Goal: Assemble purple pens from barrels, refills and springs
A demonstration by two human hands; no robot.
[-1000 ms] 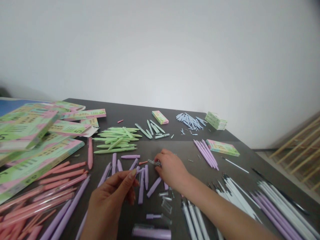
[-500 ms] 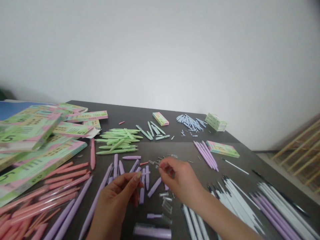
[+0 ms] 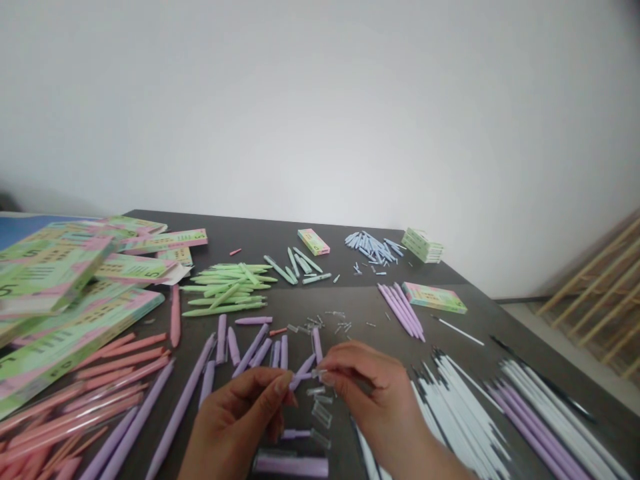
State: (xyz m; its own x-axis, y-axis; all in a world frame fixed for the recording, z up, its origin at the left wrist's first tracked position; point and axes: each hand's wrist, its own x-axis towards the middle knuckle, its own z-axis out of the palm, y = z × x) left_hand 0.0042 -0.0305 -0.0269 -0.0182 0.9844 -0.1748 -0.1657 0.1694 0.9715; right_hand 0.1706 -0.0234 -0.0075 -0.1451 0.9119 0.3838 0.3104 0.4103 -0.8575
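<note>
My left hand (image 3: pixel 245 417) is closed in a pinch near the table's front edge, holding a short purple pen piece (image 3: pixel 300 370) at its fingertips. My right hand (image 3: pixel 373 393) is pinched on a small clear pen part (image 3: pixel 319 375), held right next to the left fingertips. Both hands hover above the dark table (image 3: pixel 350 303). Loose purple pen barrels (image 3: pixel 250 347) lie just beyond them, and small clear and metal parts (image 3: pixel 325 323) are scattered a little farther back.
Pink pen barrels (image 3: pixel 100 380) and stacked green-pink boxes (image 3: pixel 60 287) fill the left. Green pens (image 3: pixel 225 287) and blue pieces (image 3: pixel 373 247) lie farther back. White refills (image 3: pixel 460 407) and long purple barrels (image 3: pixel 540 420) lie at the right. Wooden rails (image 3: pixel 600 293) stand beyond the table.
My right hand picked a small clear part from the scattered pile and drew back toward me, meeting the left fingertips. The left hand stayed near the front edge.
</note>
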